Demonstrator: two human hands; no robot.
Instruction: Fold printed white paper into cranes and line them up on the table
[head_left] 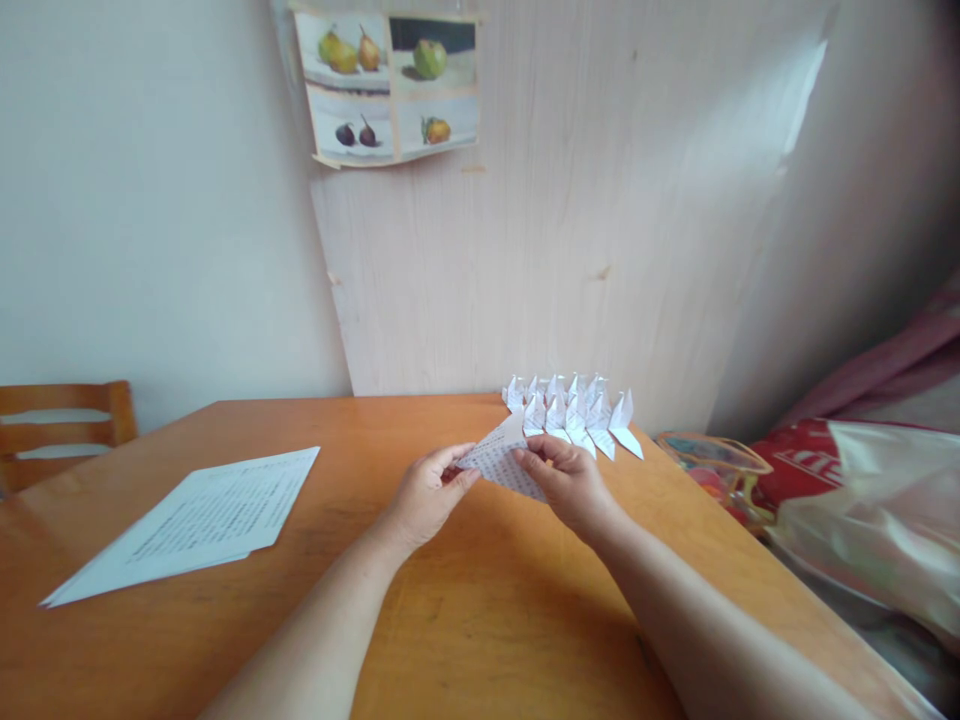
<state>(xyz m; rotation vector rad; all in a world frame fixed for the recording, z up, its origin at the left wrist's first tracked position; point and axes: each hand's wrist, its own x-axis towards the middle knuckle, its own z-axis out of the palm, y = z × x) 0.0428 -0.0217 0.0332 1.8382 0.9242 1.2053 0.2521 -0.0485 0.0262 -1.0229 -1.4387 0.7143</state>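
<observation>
Between my two hands is a partly folded sheet of printed paper (510, 468), held above the table with a pointed corner upward. My left hand (435, 490) pinches its left corner between thumb and fingers. On the other side, my right hand (566, 480) grips the right part, thumb in front and fingers behind. Just beyond the hands, several folded white paper figures (576, 415) stand in two rows at the table's far edge, each with upright points. The held paper and right hand cover part of the front row.
A stack of printed sheets (202, 515) lies on the left of the wooden table (465, 620). A wooden chair (67, 425) stands at far left. Plastic bags (885, 510) sit beyond the right edge. Fruit pictures (390, 90) hang on the wall board.
</observation>
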